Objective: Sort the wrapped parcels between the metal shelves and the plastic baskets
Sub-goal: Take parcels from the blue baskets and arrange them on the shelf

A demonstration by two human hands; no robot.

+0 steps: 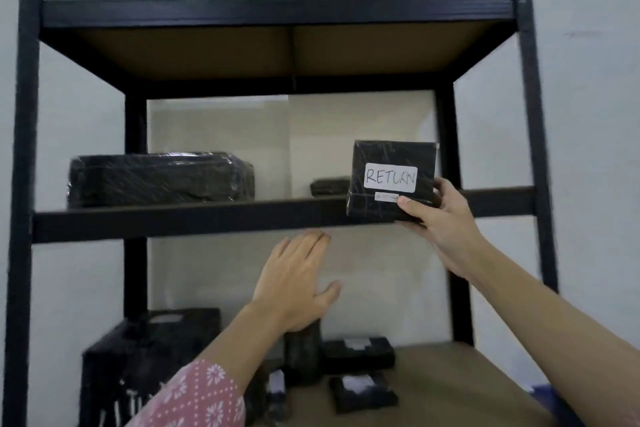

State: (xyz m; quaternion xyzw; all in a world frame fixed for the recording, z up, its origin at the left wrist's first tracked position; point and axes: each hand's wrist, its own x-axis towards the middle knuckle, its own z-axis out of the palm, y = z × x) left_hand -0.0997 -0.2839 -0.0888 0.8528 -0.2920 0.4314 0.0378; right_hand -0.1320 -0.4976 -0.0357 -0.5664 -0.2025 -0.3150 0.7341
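Lying flat on the middle board of the black metal shelf [207, 218], a long glossy film-wrapped parcel [161, 178] runs left to right. Below it the left hand [294, 282] hovers, fingers straight. At the shelf's front edge the right hand [440, 218] grips a boxy black parcel [391, 180] upright, its white "RETURN" label [390, 177] facing outward.

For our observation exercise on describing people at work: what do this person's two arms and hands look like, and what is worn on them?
The left arm wears a pink sleeve printed with white flowers and dots, ending at mid-forearm. The left hand is bare, with no glove, ring or watch visible. The right forearm is bare as far as the frame shows, with no sleeve in view, and the right hand is also bare, with no jewellery to be seen.
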